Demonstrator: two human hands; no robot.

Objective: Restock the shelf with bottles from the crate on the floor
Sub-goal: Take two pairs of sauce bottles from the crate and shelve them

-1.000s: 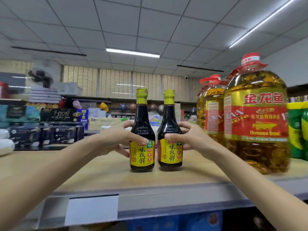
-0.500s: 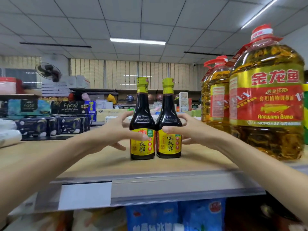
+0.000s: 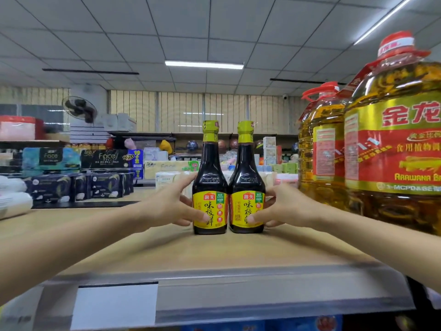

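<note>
Since half a second ago, slid lower on the two soy sauce bottles, both hands now down at label height instead of up at the shoulders; bottles themselves closer together, now touching at the shoulders. Left hand curled around the left bottle, thumb tip pressed on the yellow label, fingers wrapped behind. Right hand curled likewise around the right bottle, thumb tip on its label, fingers behind the glass. Both bottles upright, side by side on the wooden shelf, set back from the front edge, yellow-green caps on, labels facing out. Just right of them, two large cooking-oil jugs with red caps: near jug big and partly cut by the frame edge, far jug behind it and nearer the right bottle, neither touching it. Along the shelf's front lip, a clear price rail carrying a blank white tag at the left. Beyond the shelf, across the aisle, dark tissue packs stacked at left, a wall fan above them, more goods blurred in the distance. Overhead, a tiled ceiling with a lit panel. Crate nowhere in view.
</note>
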